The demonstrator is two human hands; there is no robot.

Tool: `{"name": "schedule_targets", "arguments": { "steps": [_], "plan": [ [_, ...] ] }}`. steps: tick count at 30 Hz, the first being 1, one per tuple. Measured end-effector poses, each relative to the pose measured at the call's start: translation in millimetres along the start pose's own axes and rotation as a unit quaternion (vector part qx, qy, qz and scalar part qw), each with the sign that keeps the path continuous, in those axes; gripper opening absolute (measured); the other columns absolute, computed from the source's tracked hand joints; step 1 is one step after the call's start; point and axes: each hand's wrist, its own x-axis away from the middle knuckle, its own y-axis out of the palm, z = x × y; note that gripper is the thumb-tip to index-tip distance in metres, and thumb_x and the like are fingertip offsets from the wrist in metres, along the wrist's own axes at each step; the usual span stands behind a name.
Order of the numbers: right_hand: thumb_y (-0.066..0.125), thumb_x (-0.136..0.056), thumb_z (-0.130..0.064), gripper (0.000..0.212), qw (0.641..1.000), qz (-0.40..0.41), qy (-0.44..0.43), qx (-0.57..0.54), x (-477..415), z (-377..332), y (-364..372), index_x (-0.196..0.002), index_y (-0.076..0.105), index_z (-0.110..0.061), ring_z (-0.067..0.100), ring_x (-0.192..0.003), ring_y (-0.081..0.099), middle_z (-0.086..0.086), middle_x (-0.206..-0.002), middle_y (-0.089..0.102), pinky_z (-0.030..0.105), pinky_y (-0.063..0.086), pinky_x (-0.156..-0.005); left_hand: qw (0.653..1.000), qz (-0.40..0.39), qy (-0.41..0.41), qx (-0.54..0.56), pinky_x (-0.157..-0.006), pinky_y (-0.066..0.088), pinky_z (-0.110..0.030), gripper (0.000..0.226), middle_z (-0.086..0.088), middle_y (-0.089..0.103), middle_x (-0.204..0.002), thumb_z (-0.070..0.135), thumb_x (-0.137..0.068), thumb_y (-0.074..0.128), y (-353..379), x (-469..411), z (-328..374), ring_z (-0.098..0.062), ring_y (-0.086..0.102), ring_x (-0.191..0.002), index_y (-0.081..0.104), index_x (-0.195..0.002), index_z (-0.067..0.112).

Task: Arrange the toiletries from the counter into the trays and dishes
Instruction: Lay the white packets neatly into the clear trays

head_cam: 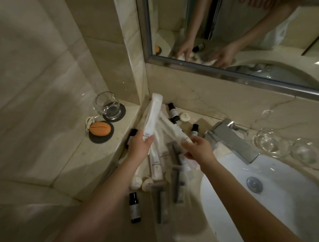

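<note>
Below the forearms, the left hand (141,146) has its fingers clamped on a light, crinkly white packet (152,118) at its lower end, the right hand (198,148) likewise pinching another white packet (186,139).

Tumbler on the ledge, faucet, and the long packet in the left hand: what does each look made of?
Tumbler: clear glass, see-through with bright rim glints. Faucet: polished metal, likely chrome, with mirror-like highlights. Long packet in the left hand: white, matte wrapper with small print, probably paper or plastic film; too blurred to say.
</note>
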Motion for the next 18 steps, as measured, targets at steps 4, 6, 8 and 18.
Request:
{"name": "schedule_targets", "arguments": {
  "steps": [4, 6, 8, 18],
  "plan": [
    [0.066, -0.085, -0.02, 0.013, 0.995, 0.04, -0.083, -0.03, 40, 18, -25, -0.095, 0.064, -0.013, 0.019, -0.065, 0.064, 0.008, -0.09, 0.065, 0.027, 0.054, -0.059, 0.997, 0.027, 0.068, 0.035, -0.05, 0.039, -0.011, 0.019, 0.003, 0.049, -0.077, 0.027, -0.094, 0.05, -6, 46, 10, -0.007, 0.049, -0.067, 0.049, -0.098, 0.008],
    [0.066, -0.085, -0.019, 0.009, 0.991, 0.059, -0.112, -0.047, 61, 29, -42, -0.091, 0.065, -0.012, 0.02, -0.068, 0.066, 0.009, -0.087, 0.067, 0.03, 0.055, -0.063, 0.994, 0.02, 0.098, 0.054, -0.053, 0.042, -0.014, 0.016, 0.0, 0.052, -0.077, 0.026, -0.094, 0.049, -1, 68, 13, -0.011, 0.051, -0.065, 0.049, -0.097, 0.01],
    [0.065, -0.086, -0.017, 0.003, 0.986, 0.074, -0.127, -0.079, 83, 41, -60, -0.086, 0.065, -0.015, 0.02, -0.072, 0.068, 0.007, -0.082, 0.069, 0.034, 0.055, -0.068, 0.991, 0.011, 0.121, 0.061, -0.057, 0.045, -0.03, 0.018, -0.004, 0.053, -0.076, 0.025, -0.094, 0.049, 7, 90, 18, -0.017, 0.053, -0.065, 0.05, -0.096, 0.007],
    [0.067, -0.077, -0.013, 0.007, 0.941, 0.208, -0.12, -0.238, 169, 108, -158, -0.084, 0.07, -0.013, 0.012, -0.079, 0.064, -0.001, -0.082, 0.066, 0.024, 0.056, -0.067, 0.966, -0.1, 0.238, 0.028, -0.062, 0.047, -0.032, 0.01, -0.008, 0.055, -0.088, 0.026, -0.092, 0.051, 91, 177, 80, -0.021, 0.055, -0.076, 0.049, -0.095, 0.016]
  ]
}}
